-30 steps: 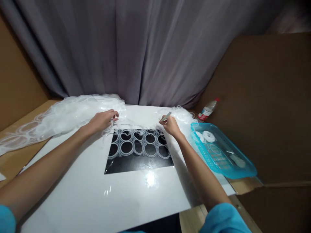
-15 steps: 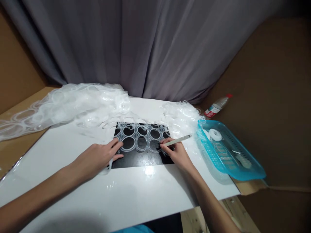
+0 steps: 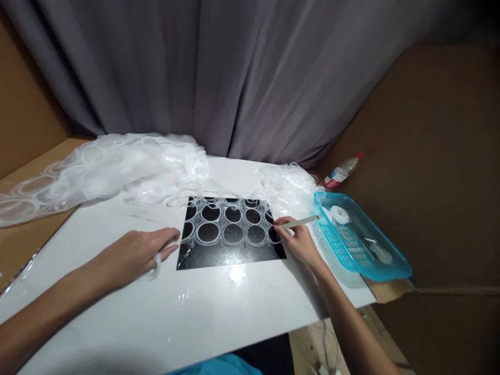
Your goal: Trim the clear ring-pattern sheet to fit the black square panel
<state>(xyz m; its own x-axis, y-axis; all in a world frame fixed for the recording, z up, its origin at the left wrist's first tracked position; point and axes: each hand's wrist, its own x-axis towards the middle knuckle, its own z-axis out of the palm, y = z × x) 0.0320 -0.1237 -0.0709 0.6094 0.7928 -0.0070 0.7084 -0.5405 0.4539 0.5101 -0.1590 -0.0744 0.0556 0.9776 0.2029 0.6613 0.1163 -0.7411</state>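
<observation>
A translucent white sheet of joined rings lies over a black rectangle set in a white board. My left hand rests flat on the board just left of the black rectangle, fingers stretched out, pressing on the sheet's edge. My right hand is closed in a pinch on a thin grey pen-like tool at the sheet's right edge. More of the ring sheet is bunched in a heap at the back left and a smaller heap at the back right.
A blue plastic tray with white rings in it stands to the right, over the board's corner. A plastic bottle lies behind it. Grey curtain hangs at the back; brown cardboard walls stand left and right. The wooden table edge shows below.
Both hands came from the far edge of the black rectangle toward me. The ring sheet has been drawn flatter over the black area. The left hand slid left and now lies flat.
</observation>
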